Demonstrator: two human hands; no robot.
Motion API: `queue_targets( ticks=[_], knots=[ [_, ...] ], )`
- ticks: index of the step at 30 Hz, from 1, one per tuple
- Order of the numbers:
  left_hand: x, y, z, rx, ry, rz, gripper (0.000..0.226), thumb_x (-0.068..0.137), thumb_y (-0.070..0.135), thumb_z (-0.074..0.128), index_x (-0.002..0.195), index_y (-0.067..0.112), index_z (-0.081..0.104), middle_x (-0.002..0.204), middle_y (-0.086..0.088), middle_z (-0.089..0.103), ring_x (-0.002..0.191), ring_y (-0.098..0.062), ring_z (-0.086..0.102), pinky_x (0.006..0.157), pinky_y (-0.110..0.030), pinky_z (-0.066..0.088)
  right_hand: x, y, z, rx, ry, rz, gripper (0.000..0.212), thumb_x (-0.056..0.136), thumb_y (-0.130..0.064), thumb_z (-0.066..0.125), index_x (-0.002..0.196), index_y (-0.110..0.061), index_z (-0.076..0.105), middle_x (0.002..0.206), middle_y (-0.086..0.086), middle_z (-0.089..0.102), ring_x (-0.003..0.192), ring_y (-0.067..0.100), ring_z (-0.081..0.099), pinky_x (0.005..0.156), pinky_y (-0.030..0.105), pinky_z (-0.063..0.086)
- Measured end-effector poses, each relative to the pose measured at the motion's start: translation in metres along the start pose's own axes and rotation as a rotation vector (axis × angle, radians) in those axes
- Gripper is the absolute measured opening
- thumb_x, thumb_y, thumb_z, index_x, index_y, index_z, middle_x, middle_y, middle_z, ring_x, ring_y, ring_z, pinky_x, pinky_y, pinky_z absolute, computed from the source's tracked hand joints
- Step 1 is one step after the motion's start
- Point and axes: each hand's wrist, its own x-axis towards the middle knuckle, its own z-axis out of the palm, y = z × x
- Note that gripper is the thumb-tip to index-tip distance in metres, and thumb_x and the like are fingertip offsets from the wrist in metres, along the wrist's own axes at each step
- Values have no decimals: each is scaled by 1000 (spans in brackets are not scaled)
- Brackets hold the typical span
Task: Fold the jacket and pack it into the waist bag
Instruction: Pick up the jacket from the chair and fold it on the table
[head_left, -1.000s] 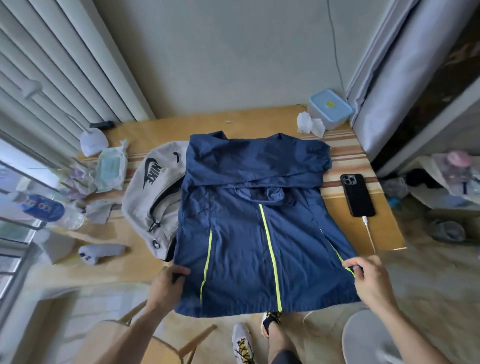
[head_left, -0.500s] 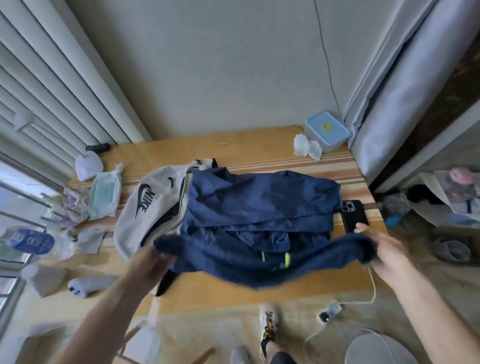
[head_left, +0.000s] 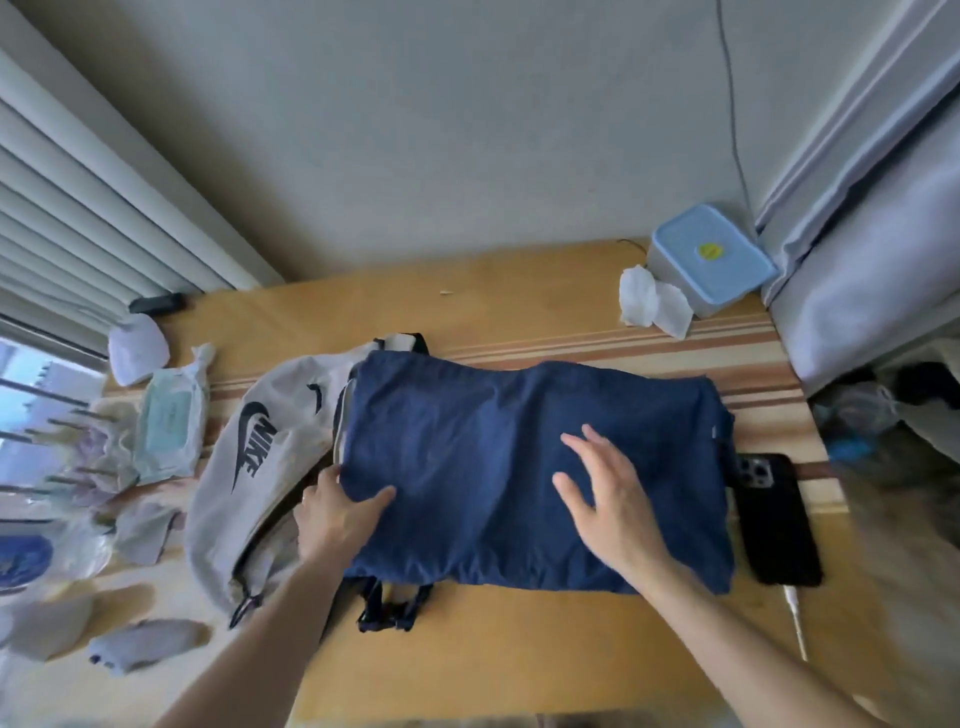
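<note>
Two hands on the jacket (head_left: 493, 441), head view: my left hand (head_left: 332, 519) pinches its left edge, thumb on top; right hand (head_left: 608, 499) flat, fingers spread. Crinkled navy fabric, folded rectangle on the wooden table (head_left: 519, 654), overlapping the grey waist bag (head_left: 249, 467).

A wooden desk (head_left: 519, 306) stands against a plain grey wall (head_left: 467, 130). White blinds (head_left: 88, 218) hang on the left above a bright window (head_left: 31, 379), a pale curtain (head_left: 862, 218) on the right.

jacket (head_left: 519, 467) folded | L hand (head_left: 332, 519) grips edge | R hand (head_left: 613, 509) open over it
</note>
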Motion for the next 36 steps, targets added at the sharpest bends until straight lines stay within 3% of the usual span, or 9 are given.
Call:
queue_targets(
  ticks=[6, 12, 15, 19, 23, 26, 29, 32, 36],
  knots=[
    [-5, -13, -2, 198, 2, 34, 61, 76, 56, 75, 122, 19, 61, 120, -6, 69, 109, -29, 64, 83, -38, 52, 2, 6, 79, -498, -192, -124, 68, 96, -59, 34, 156, -28, 35, 166, 12, 26, 153, 40, 21, 118, 55, 33],
    [-30, 17, -30, -333, -144, 135, 6, 79, 28, 78, 79, 24, 74, 74, 0, 76, 84, -32, 72, 76, -44, 57, 14, 10, 81, -522, -294, -94, 73, 95, -56, 42, 159, -25, 28, 170, 10, 13, 156, 38, 5, 121, 54, 27],
    [-69, 62, -50, -464, -271, 377, 13, 80, 29, 75, 91, 23, 73, 90, -3, 77, 91, -28, 72, 83, -48, 58, 15, -6, 54, -108, -277, 42, 64, 103, -48, 40, 161, -26, 21, 171, -1, 12, 158, 18, 1, 126, 38, 16],
    [-120, 139, -29, -277, -373, 789, 13, 90, 29, 69, 101, 23, 68, 121, 16, 68, 106, -1, 64, 88, -28, 52, -8, -23, -13, 634, -6, 320, 49, 103, -45, 48, 150, -34, 43, 154, -17, 46, 142, -4, 39, 120, 29, 31],
    [-168, 191, 43, -147, -598, 992, 25, 96, 36, 63, 107, 13, 64, 150, 4, 52, 143, 1, 37, 104, -12, 37, -47, -8, -75, 979, 326, 448, 87, 68, -85, 60, 139, -35, 52, 139, -6, 62, 123, 3, 62, 102, 25, 51],
    [-179, 194, 78, -178, -798, 970, 34, 100, 52, 49, 127, 34, 58, 161, 12, 36, 132, -3, 50, 106, -25, 40, -72, 8, -100, 726, 521, 470, 67, 81, -82, 48, 134, -42, 51, 145, -6, 56, 127, 6, 57, 107, 37, 47],
    [-149, 166, 97, -147, -333, 1094, 31, 106, 41, 40, 133, 34, 55, 158, 11, 40, 136, 1, 44, 111, -36, 42, -81, 20, -100, 309, 539, 330, 50, 104, -49, 37, 145, -24, 49, 152, -5, 49, 138, 7, 45, 116, 41, 38],
    [-99, 124, 123, 132, -12, 1086, 36, 107, 32, 39, 141, 27, 51, 163, -1, 35, 153, -21, 26, 121, -46, 31, -67, 32, -71, -65, 275, 9, 46, 105, -38, 40, 145, -19, 51, 158, -1, 43, 150, 16, 32, 119, 35, 30],
    [-52, 83, 141, 472, -231, 1255, 48, 101, 26, 40, 149, 26, 43, 169, -4, 16, 156, -26, 14, 119, -49, 33, -48, 86, -28, -426, -142, -97, 52, 104, -46, 30, 152, -29, 43, 164, 0, 33, 155, 23, 24, 120, 45, 32]
  ],
)
